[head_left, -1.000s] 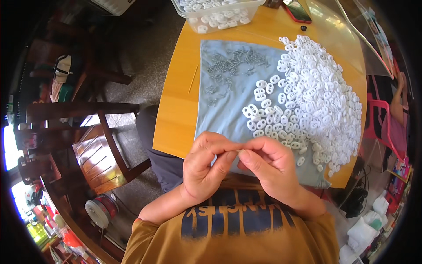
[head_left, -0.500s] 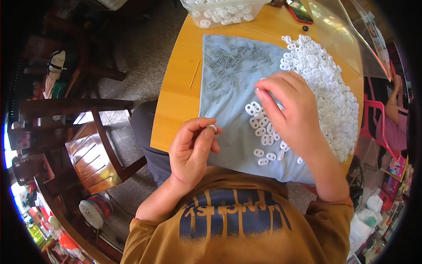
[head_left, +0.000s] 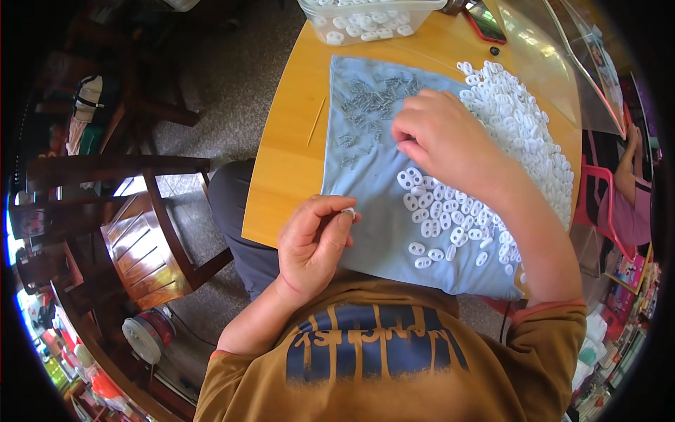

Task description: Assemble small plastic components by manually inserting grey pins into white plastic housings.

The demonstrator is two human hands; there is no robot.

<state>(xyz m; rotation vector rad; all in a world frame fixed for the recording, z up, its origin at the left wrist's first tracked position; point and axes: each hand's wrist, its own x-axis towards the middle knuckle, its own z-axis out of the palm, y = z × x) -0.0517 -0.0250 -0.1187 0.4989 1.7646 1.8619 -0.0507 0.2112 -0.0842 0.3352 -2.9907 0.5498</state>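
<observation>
My left hand [head_left: 314,243] is closed in a pinch on a small white plastic piece [head_left: 349,212], held above the near left part of a blue-grey cloth [head_left: 380,232]. Over the cloth's middle, beside a scatter of small metal springs [head_left: 369,102], hovers my right hand [head_left: 439,130]. Its thumb and fingers are drawn together, and whatever lies between them is hidden. Loose white two-hole oval pieces [head_left: 436,211] lie under and near my right forearm. They run into a large heap of the same white pieces [head_left: 524,130] on the right.
At the far edge of the wooden table [head_left: 281,155] stands a clear tub [head_left: 373,24] with white pieces. A thin stick [head_left: 316,121] lies left of the cloth. A phone [head_left: 485,21] and small black knob [head_left: 494,50] sit far right. Another person's arm [head_left: 628,165] shows beyond.
My right hand has moved left and slightly away from me, from beside the white heap to the springs. The left hand keeps its pinch almost in place. More loose white pieces are uncovered.
</observation>
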